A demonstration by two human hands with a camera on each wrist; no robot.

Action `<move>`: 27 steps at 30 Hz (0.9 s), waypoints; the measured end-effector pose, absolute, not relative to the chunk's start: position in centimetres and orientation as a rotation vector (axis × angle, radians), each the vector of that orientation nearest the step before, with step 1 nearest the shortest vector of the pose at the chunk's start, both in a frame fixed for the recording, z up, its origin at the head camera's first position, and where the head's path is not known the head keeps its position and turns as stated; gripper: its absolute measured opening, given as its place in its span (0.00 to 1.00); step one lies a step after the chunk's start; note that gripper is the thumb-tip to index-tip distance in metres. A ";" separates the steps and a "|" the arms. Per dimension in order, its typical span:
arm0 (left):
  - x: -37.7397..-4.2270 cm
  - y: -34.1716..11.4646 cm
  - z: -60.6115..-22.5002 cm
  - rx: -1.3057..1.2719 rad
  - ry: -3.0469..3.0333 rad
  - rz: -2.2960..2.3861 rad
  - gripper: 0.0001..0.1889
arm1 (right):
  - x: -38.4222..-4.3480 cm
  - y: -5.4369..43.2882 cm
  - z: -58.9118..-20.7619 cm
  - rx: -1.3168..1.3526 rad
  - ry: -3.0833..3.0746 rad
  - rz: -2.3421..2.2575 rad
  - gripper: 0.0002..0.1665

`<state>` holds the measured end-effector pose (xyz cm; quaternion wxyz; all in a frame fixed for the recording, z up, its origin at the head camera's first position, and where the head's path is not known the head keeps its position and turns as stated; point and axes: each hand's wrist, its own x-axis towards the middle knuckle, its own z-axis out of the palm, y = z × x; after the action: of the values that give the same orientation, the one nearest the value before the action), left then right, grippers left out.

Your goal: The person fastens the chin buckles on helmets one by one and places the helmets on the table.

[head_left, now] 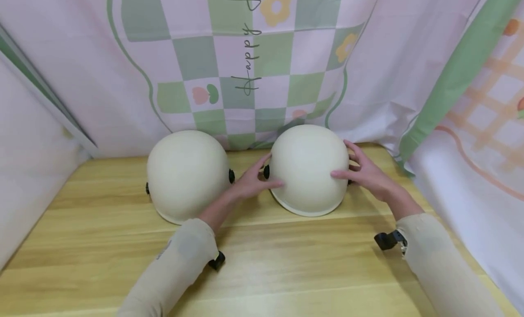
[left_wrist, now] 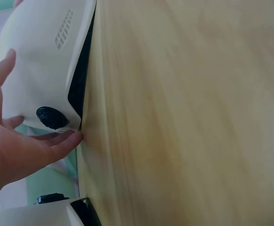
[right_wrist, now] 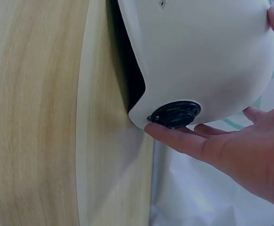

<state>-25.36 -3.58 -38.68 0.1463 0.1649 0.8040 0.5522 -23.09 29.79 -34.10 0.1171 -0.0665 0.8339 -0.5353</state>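
Note:
Two cream helmets sit dome up on the wooden table, side by side. My left hand (head_left: 254, 183) and right hand (head_left: 366, 173) flank the right helmet (head_left: 309, 167), thumbs toward its front and fingers along its sides. In the left wrist view, the left fingertips lie at the helmet's lower edge, below a black round knob (left_wrist: 52, 117), with slotted vents (left_wrist: 64, 30) farther along. The right wrist view shows the right index finger right at another black knob (right_wrist: 176, 114), with the fingers fairly straight. The left helmet (head_left: 186, 171) stands beyond my left forearm, which partly covers its lower right.
A printed curtain (head_left: 233, 57) with green checks hangs along the table's back edge, close behind both helmets. More white fabric (head_left: 462, 180) borders the right side. The wooden tabletop (head_left: 294, 262) extends in front, and dark cameras (head_left: 386, 240) sit on the wrists.

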 end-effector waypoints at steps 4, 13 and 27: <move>-25.3 -3.2 -38.7 0.471 2.296 1.606 0.55 | -23.1 30.1 -34.2 -0.191 2.436 -1.560 0.65; -24.9 -2.8 -38.5 0.430 2.303 1.624 0.56 | -23.1 30.3 -34.4 -0.184 2.460 -1.555 0.62; -24.1 -2.6 -37.6 0.420 2.383 1.580 0.52 | -22.7 30.3 -34.4 -0.222 2.500 -1.616 0.59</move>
<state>-24.06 -2.59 -37.59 0.1254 0.1442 0.8181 0.5424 -22.67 30.34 -34.36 0.0781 -0.0741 0.8349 -0.5397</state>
